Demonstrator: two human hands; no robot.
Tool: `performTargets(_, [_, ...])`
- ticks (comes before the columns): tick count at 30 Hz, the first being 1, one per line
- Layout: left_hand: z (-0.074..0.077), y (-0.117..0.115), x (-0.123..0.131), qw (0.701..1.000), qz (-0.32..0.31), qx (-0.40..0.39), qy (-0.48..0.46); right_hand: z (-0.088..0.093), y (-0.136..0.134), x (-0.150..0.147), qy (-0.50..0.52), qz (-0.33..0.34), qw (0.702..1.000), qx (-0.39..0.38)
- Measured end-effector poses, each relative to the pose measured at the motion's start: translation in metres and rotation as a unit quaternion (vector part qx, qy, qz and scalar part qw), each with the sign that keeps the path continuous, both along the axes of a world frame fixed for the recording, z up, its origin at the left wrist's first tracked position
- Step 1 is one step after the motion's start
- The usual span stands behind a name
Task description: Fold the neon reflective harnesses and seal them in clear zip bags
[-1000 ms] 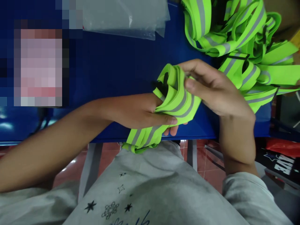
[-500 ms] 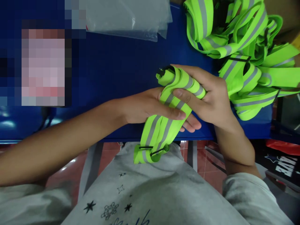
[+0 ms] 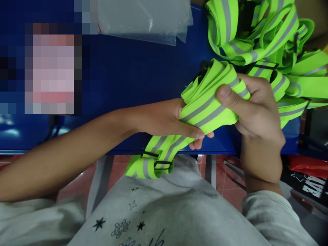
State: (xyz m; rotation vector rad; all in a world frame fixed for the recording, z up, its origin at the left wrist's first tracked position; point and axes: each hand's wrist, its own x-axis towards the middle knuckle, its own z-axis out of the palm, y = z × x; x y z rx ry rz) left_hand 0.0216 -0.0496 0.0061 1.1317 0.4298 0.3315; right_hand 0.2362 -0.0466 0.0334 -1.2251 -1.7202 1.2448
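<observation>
Both my hands grip one folded neon-green reflective strap [image 3: 205,106] with grey stripes over the near edge of the blue table [image 3: 133,82]. My left hand [image 3: 164,119] is closed around its lower part, thumb on top. My right hand [image 3: 253,102] is closed on the upper folded bundle, thumb pressing the stripes. The strap's loose end with black buckles [image 3: 153,164] hangs off the table edge over my lap.
A heap of the same green reflective straps [image 3: 266,41] fills the table's far right. A clear plastic bag [image 3: 146,20] lies at the back centre. A blurred pink patch sits at the left. Red floor tiles and a black bag [image 3: 310,184] show below right.
My right hand has shifted right and up with the folded bundle, toward the heap. The hanging end has slid a little to the left. My left hand keeps its grip.
</observation>
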Motion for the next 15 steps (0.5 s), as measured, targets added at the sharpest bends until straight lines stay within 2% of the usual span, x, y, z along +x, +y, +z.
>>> performTargets(2, [0.0,0.0,0.0,0.999,0.008,0.028,0.014,-0.002,0.004,0.0,0.064,0.015,0.994,-0.091])
performTargets(4, [-0.001,0.002,-0.002,0.998,0.013,0.057,0.029,-0.005,0.008,0.001,0.112,0.032,0.984,-0.136])
performTargets(7, [-0.002,0.004,-0.006,0.994,0.006,0.1,0.049,-0.008,0.013,0.002,0.149,0.03,0.979,-0.139])
performTargets(10, [-0.004,0.004,-0.006,0.989,0.013,0.136,0.055,-0.012,0.016,0.001,0.129,0.041,0.982,-0.133])
performTargets(12, [-0.006,0.002,-0.004,0.984,0.048,0.163,0.06,-0.014,0.015,-0.002,0.103,0.029,0.991,-0.074])
performTargets(15, [-0.013,0.001,-0.001,0.971,0.096,0.209,0.067,-0.013,0.012,-0.005,0.015,-0.02,0.993,0.119])
